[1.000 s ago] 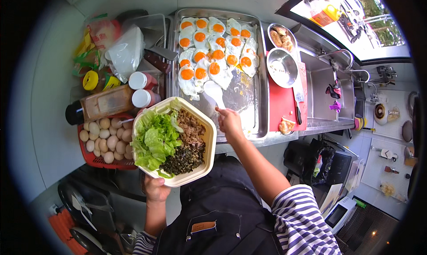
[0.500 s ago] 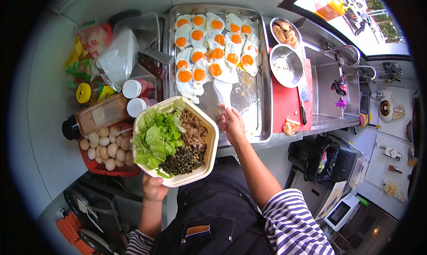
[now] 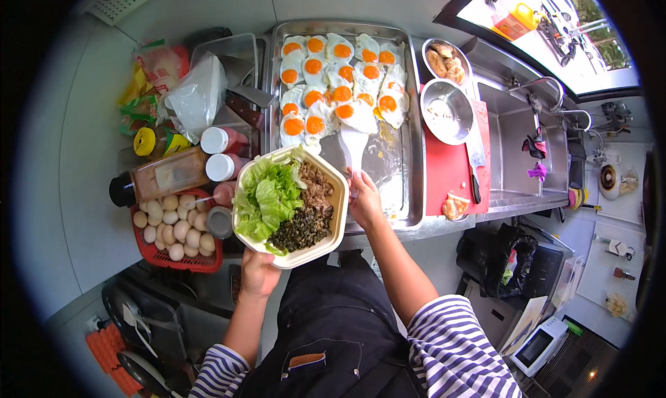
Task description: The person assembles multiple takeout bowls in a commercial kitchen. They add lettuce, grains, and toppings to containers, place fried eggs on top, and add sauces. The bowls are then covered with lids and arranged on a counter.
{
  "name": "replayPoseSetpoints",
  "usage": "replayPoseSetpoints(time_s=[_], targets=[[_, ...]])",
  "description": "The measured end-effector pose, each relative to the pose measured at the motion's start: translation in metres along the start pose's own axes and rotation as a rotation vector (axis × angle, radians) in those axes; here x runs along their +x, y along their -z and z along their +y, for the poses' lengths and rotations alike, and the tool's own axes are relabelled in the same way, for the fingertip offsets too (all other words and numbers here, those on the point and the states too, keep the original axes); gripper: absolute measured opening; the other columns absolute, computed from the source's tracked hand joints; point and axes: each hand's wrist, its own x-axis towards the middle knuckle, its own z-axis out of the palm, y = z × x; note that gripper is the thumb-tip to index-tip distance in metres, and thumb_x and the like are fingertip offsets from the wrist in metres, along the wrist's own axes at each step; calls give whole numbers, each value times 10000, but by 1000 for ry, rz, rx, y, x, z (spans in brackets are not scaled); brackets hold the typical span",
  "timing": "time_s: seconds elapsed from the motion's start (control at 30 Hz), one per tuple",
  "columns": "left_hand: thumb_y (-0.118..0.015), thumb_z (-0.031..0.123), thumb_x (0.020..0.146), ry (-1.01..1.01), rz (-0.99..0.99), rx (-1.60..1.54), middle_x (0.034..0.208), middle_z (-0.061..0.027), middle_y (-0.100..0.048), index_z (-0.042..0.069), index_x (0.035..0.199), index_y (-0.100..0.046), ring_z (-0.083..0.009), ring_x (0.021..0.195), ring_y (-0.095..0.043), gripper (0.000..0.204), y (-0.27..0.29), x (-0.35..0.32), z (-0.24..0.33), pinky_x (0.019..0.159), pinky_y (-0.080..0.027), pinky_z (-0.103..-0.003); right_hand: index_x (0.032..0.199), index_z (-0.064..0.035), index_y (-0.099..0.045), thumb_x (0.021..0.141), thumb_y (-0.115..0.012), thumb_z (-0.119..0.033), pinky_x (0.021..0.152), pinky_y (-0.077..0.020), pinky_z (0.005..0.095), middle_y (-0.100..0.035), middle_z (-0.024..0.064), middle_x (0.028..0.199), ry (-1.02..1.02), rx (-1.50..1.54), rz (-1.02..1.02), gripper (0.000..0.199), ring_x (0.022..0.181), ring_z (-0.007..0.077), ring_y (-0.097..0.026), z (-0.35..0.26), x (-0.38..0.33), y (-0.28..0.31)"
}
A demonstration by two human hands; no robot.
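My left hand (image 3: 259,272) holds a cream pentagonal takeaway bowl (image 3: 341,214) by its near left edge, close to the tray's near left corner. In it lie green lettuce (image 3: 265,202), brown shredded filling (image 3: 318,188) and dark chopped seaweed-like flakes (image 3: 304,229). My right hand (image 3: 365,201) is closed on the handle of a white spatula (image 3: 355,148). Its blade meets the near edge of a fried egg (image 3: 359,115); how far it reaches under cannot be seen. Several more fried eggs (image 3: 341,73) cover the far part of the metal tray (image 3: 417,169).
Right of the tray, a metal bowl (image 3: 444,120), a knife (image 3: 476,162) and a cooked piece (image 3: 455,205) rest on a red board (image 3: 437,163), beside the sink (image 3: 510,138). Left are sauce bottles (image 3: 220,167), a cleaver (image 3: 251,96) and a red basket (image 3: 208,263) of eggs.
The takeaway bowl has moved slightly right and away from me, uncovering a grey-lidded bottle by the egg basket. The spatula stays at the same fried egg. The whole view has shifted a little.
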Motion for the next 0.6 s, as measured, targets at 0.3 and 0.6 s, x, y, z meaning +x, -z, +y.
replayPoseSetpoints(time_s=[0.3, 0.6], targets=[[-504, -4, 641, -17, 38, 15, 1318, -115, -478, 21, 1369, -365, -303, 1244, -441, 742, 0, -22, -14, 1085, -330, -460, 1023, -60, -596, 991, -467, -233, 420, -317, 194, -502, -42, 641, -24, -327, 187, 218, 470, 57, -406, -8, -27, 17], [-475, -28, 660, 28, 28, -9, 1293, -109, -489, 26, 1356, -377, -291, 1225, -452, 705, 6, -43, -19, 1071, -340, -444, 993, -50, -565, 995, -455, -205, 394, -316, 195, -523, -19, 645, 48, -247, 46, 190, 462, 62, -422, -17, 2, 30]])
